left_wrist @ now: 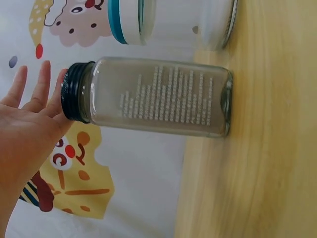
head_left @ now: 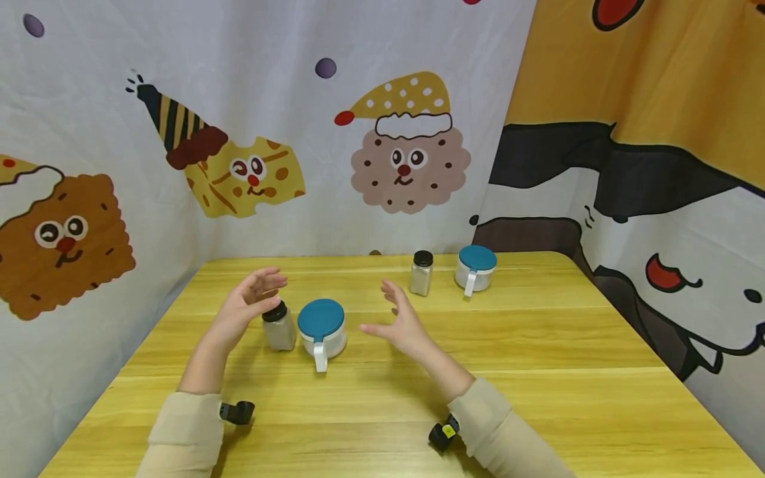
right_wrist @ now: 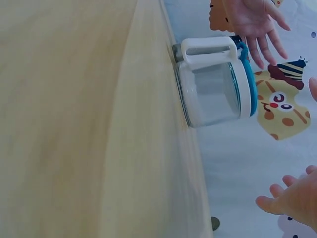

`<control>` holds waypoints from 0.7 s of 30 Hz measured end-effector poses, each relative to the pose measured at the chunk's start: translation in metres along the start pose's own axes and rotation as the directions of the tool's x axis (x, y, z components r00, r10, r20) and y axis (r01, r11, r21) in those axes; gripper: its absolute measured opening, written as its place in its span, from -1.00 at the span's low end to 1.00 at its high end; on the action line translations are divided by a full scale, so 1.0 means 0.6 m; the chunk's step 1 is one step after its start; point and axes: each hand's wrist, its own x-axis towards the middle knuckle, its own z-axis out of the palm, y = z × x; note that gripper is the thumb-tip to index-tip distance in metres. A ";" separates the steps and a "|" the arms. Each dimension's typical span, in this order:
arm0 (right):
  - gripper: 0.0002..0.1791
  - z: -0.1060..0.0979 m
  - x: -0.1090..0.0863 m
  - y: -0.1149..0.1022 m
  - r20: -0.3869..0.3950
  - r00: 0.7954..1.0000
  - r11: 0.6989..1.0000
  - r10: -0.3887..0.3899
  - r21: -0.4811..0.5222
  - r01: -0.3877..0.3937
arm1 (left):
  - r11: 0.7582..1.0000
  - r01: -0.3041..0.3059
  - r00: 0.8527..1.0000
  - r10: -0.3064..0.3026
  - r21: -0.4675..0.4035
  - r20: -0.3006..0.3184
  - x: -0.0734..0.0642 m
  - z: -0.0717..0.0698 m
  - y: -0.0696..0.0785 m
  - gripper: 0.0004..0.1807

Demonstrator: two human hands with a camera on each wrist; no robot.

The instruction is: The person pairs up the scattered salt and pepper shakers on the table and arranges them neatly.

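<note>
My left hand (head_left: 248, 304) hovers beside the black cap of a square glass spice jar (head_left: 279, 335), fingers spread and loosely bent. In the left wrist view the fingers reach past the cap of that spice jar (left_wrist: 158, 96); whether they touch it I cannot tell. Just right of it stands a glass seasoning pot (head_left: 323, 342) with a blue lid and a white handle pointing toward me. My right hand (head_left: 403, 325) is in the air to the right of this pot, thumb and fingers apart, holding nothing. The right wrist view shows the pot (right_wrist: 213, 91) upright and clear of the right hand.
Farther back on the wooden table (head_left: 538, 372) stand a second black-capped spice jar (head_left: 421, 277) and a second blue-lidded pot (head_left: 476, 273), side by side. A curtain (head_left: 269, 53) printed with cartoon figures hangs behind the table and along its sides.
</note>
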 end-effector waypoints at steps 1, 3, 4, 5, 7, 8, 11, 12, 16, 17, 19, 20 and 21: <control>0.04 -0.004 -0.001 0.001 -0.005 1.000 1.000 -0.002 0.000 0.002 | 1.000 -0.005 1.000 0.005 0.000 0.004 0.001 0.002 0.002 -0.49; 0.05 -0.010 -0.002 0.004 -0.014 1.000 1.000 -0.009 -0.005 0.009 | 1.000 -0.015 1.000 0.015 0.000 0.013 0.002 0.005 0.007 -0.49; 0.06 -0.014 -0.003 0.006 -0.019 1.000 1.000 -0.010 -0.013 0.010 | 1.000 -0.019 1.000 0.019 0.001 0.017 0.002 0.007 0.009 -0.49; 0.07 -0.017 -0.003 0.008 -0.022 1.000 1.000 -0.009 -0.019 0.008 | 1.000 -0.022 1.000 0.022 -0.002 0.020 0.002 0.009 0.010 -0.49; 0.09 -0.023 -0.003 0.010 -0.024 1.000 0.999 -0.011 -0.036 0.010 | 1.000 -0.031 0.999 0.031 -0.003 0.028 0.002 0.013 0.013 -0.50; 0.10 -0.025 -0.004 0.011 -0.024 1.000 0.999 -0.013 -0.042 0.012 | 0.999 -0.035 0.999 0.036 -0.006 0.031 0.002 0.015 0.014 -0.50; 0.09 -0.032 -0.005 0.012 -0.024 1.000 0.999 -0.012 -0.046 0.011 | 0.999 -0.047 0.998 0.047 -0.014 0.038 0.002 0.020 0.016 -0.49; 0.09 -0.035 -0.006 0.011 -0.023 1.000 0.999 -0.013 -0.046 0.012 | 0.999 -0.050 0.998 0.051 -0.016 0.040 0.003 0.022 0.016 -0.49; 0.08 -0.045 -0.011 0.011 -0.022 1.000 0.999 -0.020 -0.032 0.019 | 0.999 -0.044 0.998 0.045 -0.015 0.048 0.004 0.029 0.021 -0.47; 0.08 -0.047 -0.012 0.011 -0.023 1.000 0.999 -0.021 -0.033 0.021 | 0.999 -0.042 0.998 0.042 -0.014 0.051 0.004 0.031 0.023 -0.46; 0.08 -0.053 -0.014 0.011 -0.026 0.999 0.999 -0.025 -0.033 0.024 | 0.999 -0.037 0.998 0.038 -0.012 0.056 0.005 0.035 0.025 -0.45; 0.08 -0.056 -0.014 0.012 -0.028 0.999 0.999 -0.026 -0.034 0.025 | 0.999 -0.037 0.998 0.037 -0.011 0.060 0.005 0.037 0.026 -0.44; 0.08 -0.060 -0.015 0.013 -0.030 0.999 0.999 -0.026 -0.038 0.025 | 0.999 -0.038 0.997 0.039 -0.012 0.064 0.006 0.039 0.027 -0.44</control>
